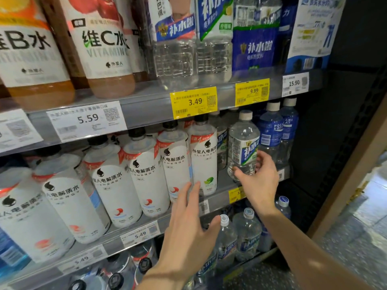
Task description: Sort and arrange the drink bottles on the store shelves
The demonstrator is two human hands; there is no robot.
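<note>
Head view shows the right hand [258, 181] gripping a clear bottle [243, 146] on the middle shelf [222, 181], left hand [188, 225] spread open nearby; next, probably aligning it.

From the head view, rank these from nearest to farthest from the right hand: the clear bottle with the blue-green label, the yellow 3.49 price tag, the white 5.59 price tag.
1. Clear bottle with blue-green label, gripped by the right hand, middle shelf.
2. Yellow 3.49 price tag, above, on the upper rail.
3. White 5.59 price tag, far left.
</note>
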